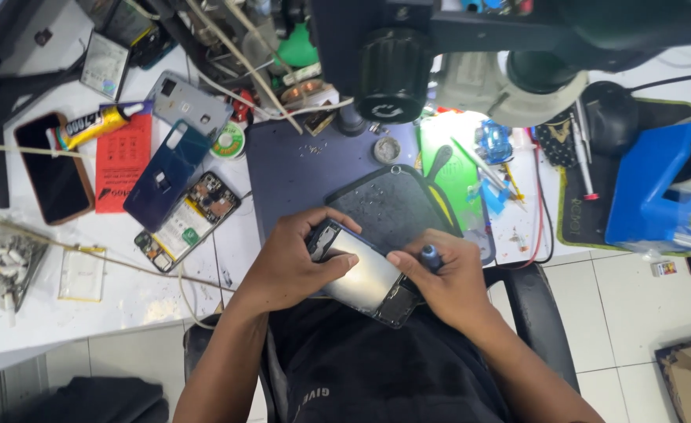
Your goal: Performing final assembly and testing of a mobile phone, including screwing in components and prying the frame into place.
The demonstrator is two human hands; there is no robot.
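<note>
Head view, nearest first: both hands work over the lap, just off the tabletop's near edge. The left hand point(286, 266) closes its grip around the upper end of an opened dark smartphone with a silvery inner plate point(365, 274), thumb laid across the plate. The right hand point(447, 282) steadies the phone's lower end while its grip is clenched on a small blue-handled screwdriver point(430, 257) whose tip is hidden against the phone. Behind the person is a black chair point(537, 313).

On the white tabletop point(126, 294), just past the hands, lies one dark grey rubber mat point(388, 205) speckled with tiny screws, resting on a larger blue-grey work mat point(290, 168). Toward the left edge sit one opened phone body showing its battery and circuit board point(187, 223), one dark blue phone back cover point(169, 174), one grey back cover point(190, 102), one red card point(123, 160), one yellow glue tube point(98, 125) and one black phone in a brown case point(54, 168). At the near left corner a clear plastic bag point(4, 262) holds several small white parts, too blurred to count. At the right edge stands one blue plastic holder point(651, 192) on a black mat point(576, 211). Farthest, a black microscope head point(455, 55) overhangs the tabletop's far edge.
</note>
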